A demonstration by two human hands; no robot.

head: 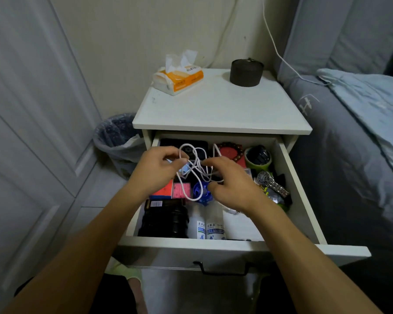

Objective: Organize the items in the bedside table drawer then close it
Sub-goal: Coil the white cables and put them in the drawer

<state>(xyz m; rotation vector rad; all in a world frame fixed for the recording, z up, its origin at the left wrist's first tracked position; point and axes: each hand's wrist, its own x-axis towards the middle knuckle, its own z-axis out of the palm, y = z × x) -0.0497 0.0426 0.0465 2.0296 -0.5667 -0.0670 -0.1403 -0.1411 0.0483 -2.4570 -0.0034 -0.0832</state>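
Mid-frame, over the open drawer (288,168), our left hand (156,169) and right hand (230,186) each pinch the tangled white cable (192,168) looped between their fingertips.

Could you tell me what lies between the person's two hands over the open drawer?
In the head view, a tangled white cable spans between the left hand and the right hand, both pinching its loops above the drawer.

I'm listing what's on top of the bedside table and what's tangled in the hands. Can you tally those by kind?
Tissue packs: 1
Dark round containers: 1
White cables, held by the left hand and right hand: 1
Total: 3
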